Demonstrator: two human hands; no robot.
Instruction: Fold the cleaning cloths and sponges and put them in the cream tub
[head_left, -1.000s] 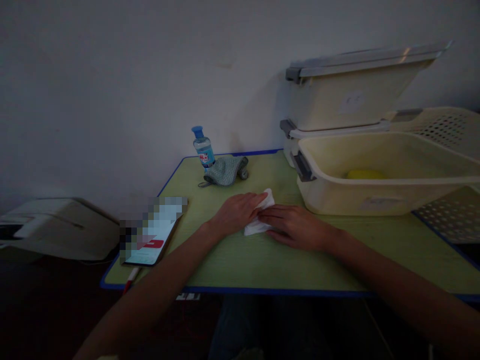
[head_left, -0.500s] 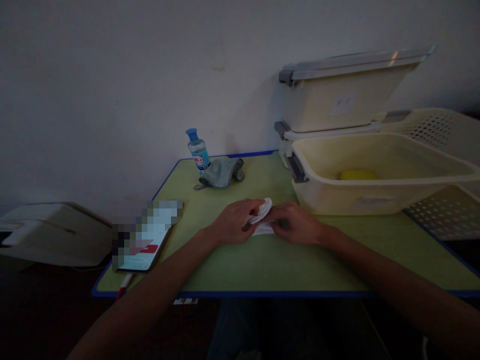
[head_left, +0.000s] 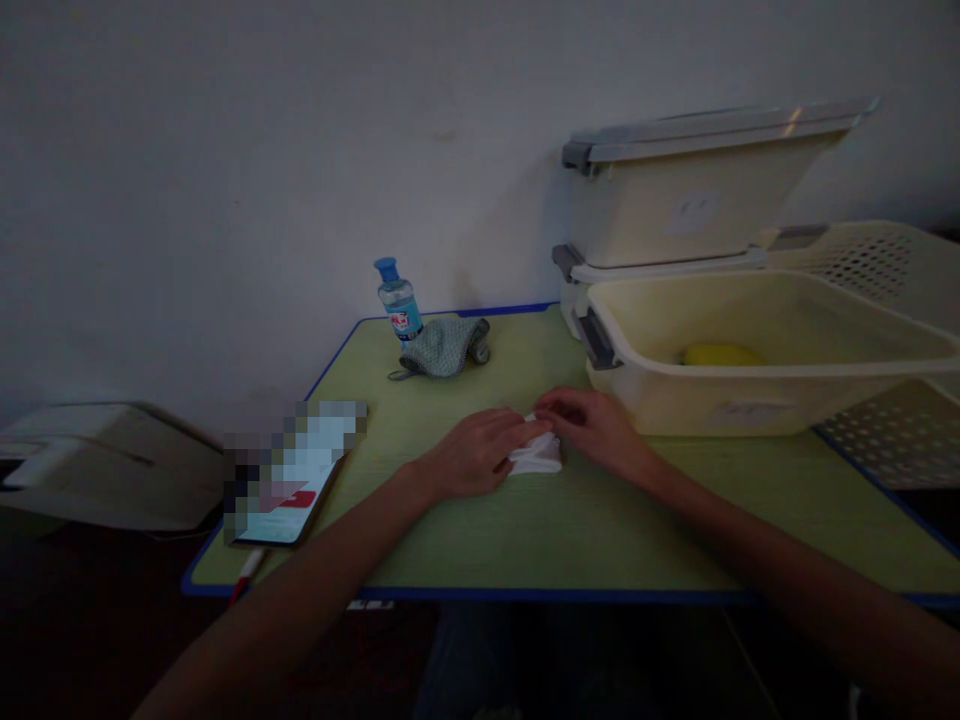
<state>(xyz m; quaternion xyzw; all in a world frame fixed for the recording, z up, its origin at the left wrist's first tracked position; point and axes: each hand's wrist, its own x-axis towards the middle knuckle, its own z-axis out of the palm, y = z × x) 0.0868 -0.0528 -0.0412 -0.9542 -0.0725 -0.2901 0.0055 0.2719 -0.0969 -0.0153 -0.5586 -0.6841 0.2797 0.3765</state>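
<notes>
A small folded white cloth [head_left: 541, 459] lies on the green tabletop between my hands; its exact kind is hard to make out. My left hand [head_left: 476, 452] comes in from the left, its fingers over the cloth's left part, holding it against the table. At the cloth's far right edge, the fingertips of my right hand [head_left: 589, 425] are pinched together on the fabric. Fingers cover part of the cloth.
A cream bin [head_left: 720, 400] with a yellow item [head_left: 721, 355] inside stands right, before stacked lidded boxes [head_left: 690, 205] and a perforated basket [head_left: 892, 425]. A blue-capped bottle [head_left: 403, 310] and grey mesh cloth [head_left: 444, 347] sit at the back. A phone [head_left: 289, 495] lies left on the blue-edged table [head_left: 637, 550].
The white cloth, raised and curled between my fingers before, now lies flatter on the table. My left hand has flattened over it; my right hand has shifted slightly up to its far edge.
</notes>
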